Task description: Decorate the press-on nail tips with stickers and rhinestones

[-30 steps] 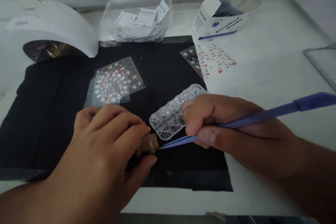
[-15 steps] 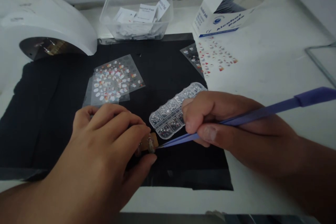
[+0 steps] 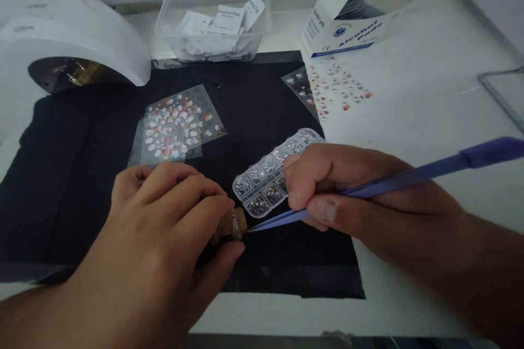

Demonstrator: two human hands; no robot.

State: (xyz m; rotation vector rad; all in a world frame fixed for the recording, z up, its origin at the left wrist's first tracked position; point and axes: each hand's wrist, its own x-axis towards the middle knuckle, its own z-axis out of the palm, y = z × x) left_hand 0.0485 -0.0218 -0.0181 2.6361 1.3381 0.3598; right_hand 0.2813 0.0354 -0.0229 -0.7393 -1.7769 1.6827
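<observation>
My left hand [image 3: 155, 245] is closed around a small tan piece [image 3: 242, 219] that carries clear, glossy nail tips [image 3: 236, 227]. Most of this piece is hidden under my fingers, and my thumb lies by its near edge. Purple tweezers [image 3: 409, 179] are pinched in my right hand [image 3: 364, 202], their thin points at the nearest nail tip; whether they touch it or hold anything is too small to tell. Just beyond the tweezers lies a clear compartment case [image 3: 258, 204] of tiny shiny rhinestones, partly covered by my right hand.
Sticker sheets [image 3: 180, 125] lie overlapped on the black mat [image 3: 254, 103], with another sticker sheet [image 3: 339, 87] across its right edge. Behind stand a white domed lamp [image 3: 90, 27], a clear tub [image 3: 262, 38] of alcohol pads and an alcohol pad box [image 3: 339, 32].
</observation>
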